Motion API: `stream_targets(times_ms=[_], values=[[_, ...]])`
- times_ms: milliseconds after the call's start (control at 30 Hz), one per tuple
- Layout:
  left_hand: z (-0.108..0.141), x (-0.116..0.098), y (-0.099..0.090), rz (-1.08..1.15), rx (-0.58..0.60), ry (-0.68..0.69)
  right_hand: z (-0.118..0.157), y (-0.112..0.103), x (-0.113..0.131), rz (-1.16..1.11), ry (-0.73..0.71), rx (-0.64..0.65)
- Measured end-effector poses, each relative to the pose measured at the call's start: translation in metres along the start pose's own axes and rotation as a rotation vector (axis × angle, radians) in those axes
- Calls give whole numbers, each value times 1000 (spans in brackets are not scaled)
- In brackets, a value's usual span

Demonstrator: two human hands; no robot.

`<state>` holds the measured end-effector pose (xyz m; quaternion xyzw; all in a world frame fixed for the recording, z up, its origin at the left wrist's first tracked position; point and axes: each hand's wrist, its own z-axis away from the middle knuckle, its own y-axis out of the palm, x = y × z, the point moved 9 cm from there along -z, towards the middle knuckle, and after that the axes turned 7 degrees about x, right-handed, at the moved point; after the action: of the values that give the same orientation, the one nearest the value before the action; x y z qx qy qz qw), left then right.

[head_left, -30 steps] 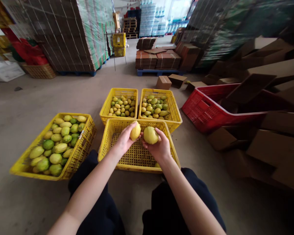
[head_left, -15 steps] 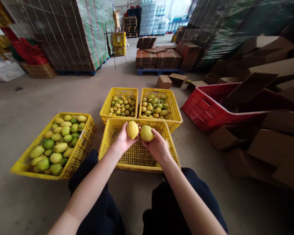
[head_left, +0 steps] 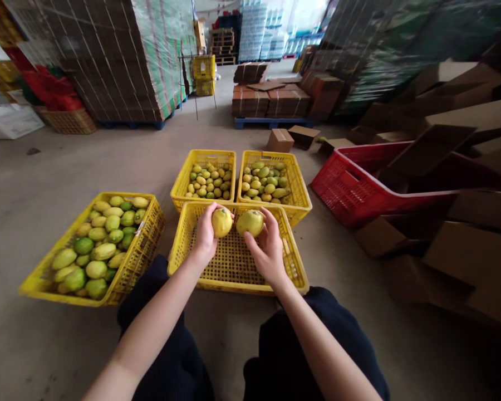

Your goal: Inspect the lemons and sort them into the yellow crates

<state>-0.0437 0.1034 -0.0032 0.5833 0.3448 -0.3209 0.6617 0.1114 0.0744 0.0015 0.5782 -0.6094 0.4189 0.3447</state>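
Over the nearest yellow crate (head_left: pixel 229 264), my two hands each grip a fruit that looks like a large lemon. My left hand (head_left: pixel 204 234) is wrapped round a yellow lemon (head_left: pixel 222 223), its nubbed end tilted upward. Beside it, a small gap apart, my right hand (head_left: pixel 270 248) pinches a greenish-yellow lemon (head_left: pixel 249 223) between thumb and fingers. The perforated bottom of this crate shows below them; my right hand and wrist hide part of it.
A yellow crate (head_left: pixel 140 245) heaped with yellow and green lemons stands at left. Two more yellow crates, one at back left (head_left: pixel 173 184) and one at back right (head_left: pixel 303 195), hold lemons. A red crate (head_left: pixel 346 189) with cardboard boxes (head_left: pixel 471 262) fills the right side.
My left hand has shifted slightly left with its lemon. My right hand has turned, its thumb now in front, and its lemon has rotated to lie more sideways.
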Motion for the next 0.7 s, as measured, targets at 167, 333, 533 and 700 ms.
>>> stream_targets(times_ms=[167,333,533,700], values=[[5,-20,3,-219,77,254,10,1,33,316,-304,-46],[10,-23,9,-199,145,304,18,-1,53,430,-412,-77],[13,-18,8,-34,130,227,16,-5,48,329,-309,-37],[13,-17,7,-42,120,225,15,-5,48,298,-293,-8]])
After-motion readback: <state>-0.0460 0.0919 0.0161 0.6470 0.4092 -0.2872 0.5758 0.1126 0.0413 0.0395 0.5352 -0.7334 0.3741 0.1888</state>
